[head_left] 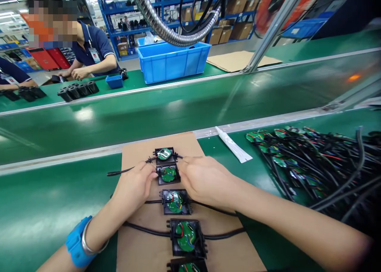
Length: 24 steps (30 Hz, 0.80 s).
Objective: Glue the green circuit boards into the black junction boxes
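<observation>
We look down on a green conveyor belt [190,101] that runs from 9 to 3 o'clock across the view. On the bench at 3 o'clock lies a heap of wired boards [309,164], green discs tangled in black cable. At 12 o'clock, beyond the belt, stands a blue crate [174,61]. At 10 o'clock a co-worker [93,45] works near a row of black housings [77,91].

On the near bench, at 6 o'clock, lies a cardboard sheet [139,248]. It bears a column of open black boxes, each with a green board and side cables. Our left hand [135,186], above a blue wristband [76,240], comes in from 7 o'clock. Its fingers are drawn narrow and pinch the 9 o'clock edge of the second box [168,174]. Our right hand [205,180] comes in from 4 o'clock. Its fingers are curled close on the 3 o'clock edge of that box.

The second box lies flat on the sheet between the two hands. It sits just below the top box [164,154] and above the third box [175,201] and fourth box [186,236]. A white tube [233,145] lies at 2 o'clock of the sheet, apart from it.
</observation>
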Available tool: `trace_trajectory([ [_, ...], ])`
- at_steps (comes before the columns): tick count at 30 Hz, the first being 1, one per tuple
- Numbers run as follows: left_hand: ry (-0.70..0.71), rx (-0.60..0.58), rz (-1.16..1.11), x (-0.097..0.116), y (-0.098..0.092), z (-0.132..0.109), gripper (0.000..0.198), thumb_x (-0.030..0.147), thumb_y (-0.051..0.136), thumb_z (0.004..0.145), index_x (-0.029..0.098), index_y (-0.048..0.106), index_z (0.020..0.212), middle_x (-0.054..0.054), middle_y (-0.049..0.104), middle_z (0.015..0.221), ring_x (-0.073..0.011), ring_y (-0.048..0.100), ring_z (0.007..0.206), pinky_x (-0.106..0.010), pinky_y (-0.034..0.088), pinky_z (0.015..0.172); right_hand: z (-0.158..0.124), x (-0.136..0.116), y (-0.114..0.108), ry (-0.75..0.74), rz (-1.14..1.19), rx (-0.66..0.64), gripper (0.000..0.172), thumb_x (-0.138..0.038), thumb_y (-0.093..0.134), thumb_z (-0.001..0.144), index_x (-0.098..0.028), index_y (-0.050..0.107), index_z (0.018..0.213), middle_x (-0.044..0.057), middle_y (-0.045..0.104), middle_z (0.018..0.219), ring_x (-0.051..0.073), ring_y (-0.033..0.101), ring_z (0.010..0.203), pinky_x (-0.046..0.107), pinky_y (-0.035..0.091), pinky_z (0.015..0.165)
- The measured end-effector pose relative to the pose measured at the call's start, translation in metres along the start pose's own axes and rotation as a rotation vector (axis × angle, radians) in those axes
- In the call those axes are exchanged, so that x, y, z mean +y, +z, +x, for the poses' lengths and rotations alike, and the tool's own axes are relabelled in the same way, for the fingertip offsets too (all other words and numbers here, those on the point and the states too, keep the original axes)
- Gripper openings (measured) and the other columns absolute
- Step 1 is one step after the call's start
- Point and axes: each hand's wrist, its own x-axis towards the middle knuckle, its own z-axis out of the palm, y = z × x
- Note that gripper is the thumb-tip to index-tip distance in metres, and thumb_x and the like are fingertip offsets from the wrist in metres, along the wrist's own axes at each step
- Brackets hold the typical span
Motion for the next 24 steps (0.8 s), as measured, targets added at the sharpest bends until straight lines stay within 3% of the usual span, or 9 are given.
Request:
trace_trajectory([
  [6,-0.017,-0.047,0.020,-0.002,0.011,0.004,0.016,0.019,0.044,0.094,0.019,0.060,0.093,-0.004,0.065,0.089,-0.0192,0.065,0.075,-0.030,0.053,0.067,0.014,0.001,0.009,0.008,-0.015,-0.161,0.021,-0.017,0.044,0.083,-0.010,0.065,0.084,0.015,0.069,0.086,0.024,0.065,0.072,0.033,0.038,0.061],
  [12,-0.019,0.000,-0.040,-0.007,0.011,0.004,0.012,0.017,0.048,0.092,0.019,0.061,0.092,-0.003,0.066,0.088,-0.0192,0.066,0.078,-0.029,0.054,0.068,0.015,-0.002,0.013,0.000,0.031,-0.113,0.025,-0.019,0.045,0.080,-0.012,0.062,0.097,0.013,0.068,0.090,0.024,0.064,0.072,0.032,0.039,0.060],
  [18,-0.067,-0.045,-0.142,-0.012,0.009,0.006,0.011,0.016,0.057,0.088,0.019,0.067,0.093,-0.003,0.071,0.095,-0.0208,0.068,0.087,-0.032,0.055,0.076,0.021,-0.001,0.019,-0.058,0.031,-0.190,0.030,-0.024,0.044,0.083,-0.016,0.068,0.099,0.013,0.070,0.088,0.025,0.065,0.075,0.032,0.040,0.062],
  [24,-0.031,-0.032,-0.145,-0.013,0.005,0.008,0.014,0.013,0.061,0.084,0.019,0.071,0.091,-0.003,0.074,0.093,-0.0214,0.069,0.085,-0.032,0.056,0.076,0.018,0.000,0.033,-0.121,-0.026,-0.121,0.034,-0.025,0.042,0.085,-0.013,0.069,0.101,0.014,0.069,0.082,0.027,0.064,0.075,0.035,0.042,0.063],
])
